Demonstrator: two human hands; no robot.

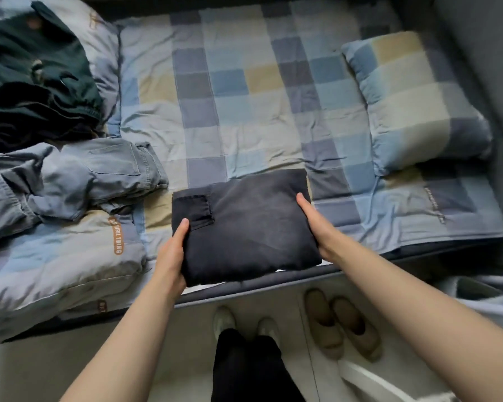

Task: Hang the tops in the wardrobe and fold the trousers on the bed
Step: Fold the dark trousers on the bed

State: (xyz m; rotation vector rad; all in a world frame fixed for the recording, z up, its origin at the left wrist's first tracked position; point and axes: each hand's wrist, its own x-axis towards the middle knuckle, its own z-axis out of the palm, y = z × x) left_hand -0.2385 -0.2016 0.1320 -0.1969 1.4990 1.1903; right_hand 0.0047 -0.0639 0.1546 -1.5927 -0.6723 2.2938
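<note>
While both hands clasp the folded dark trousers [246, 227] at the near edge of the bed [244, 91], I judge the folding of this pair to be all but done. My left hand [172, 252] grips the bundle's left side with the thumb on top beside the back pocket, and my right hand [317, 224] holds the right side the same way, thumb over the cloth and fingers hidden beneath. To the left, a crumpled pair of grey trousers [70, 178] lies on the quilt [50, 262], unfolded, and behind it sits a heap of dark green clothing [32, 71] which I cannot sort into tops or trousers from here. A pillow [415, 100] rests at the right. Next, I think, I should set this bundle down flat on open bedding, let go, then reach left for the grey pair
</note>
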